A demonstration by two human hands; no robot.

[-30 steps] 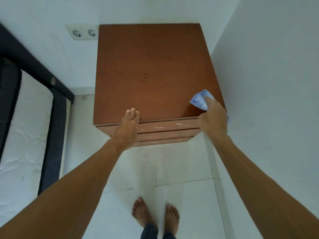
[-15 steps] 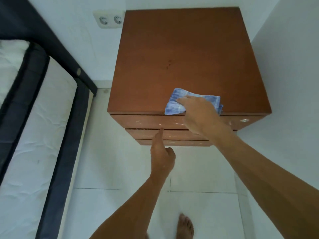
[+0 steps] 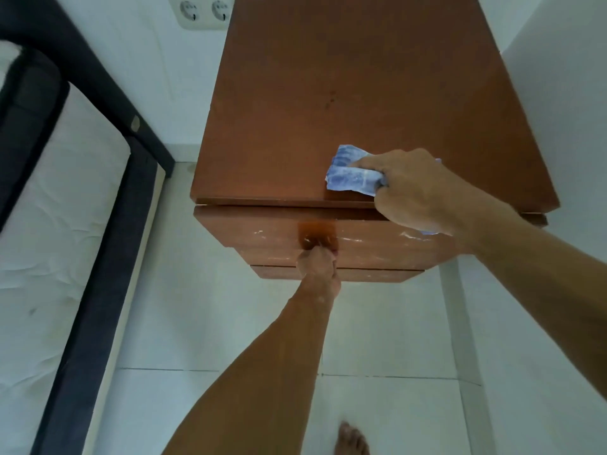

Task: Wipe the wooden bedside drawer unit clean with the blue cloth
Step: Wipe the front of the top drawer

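Note:
The wooden bedside drawer unit (image 3: 345, 77) stands against the wall, seen from above. My right hand (image 3: 417, 192) presses the crumpled blue cloth (image 3: 351, 177) onto the top near its front edge, right of centre. My left hand (image 3: 317, 262) is curled at the lower edge of the top drawer front (image 3: 256, 231), fingers hooked under it. That drawer front carries white smears and stands slightly proud of the top board. Two more drawer edges show below it.
A bed with a white mattress (image 3: 49, 224) and dark frame (image 3: 98, 257) runs along the left. A double wall socket (image 3: 203, 11) sits left of the unit. A white wall (image 3: 558, 93) closes in on the right. My bare foot (image 3: 351, 438) stands on white floor tiles.
My left hand rose from below the drawers and closed on the top drawer's lower edge. My right hand slid the cloth from the middle toward the right along the front edge.

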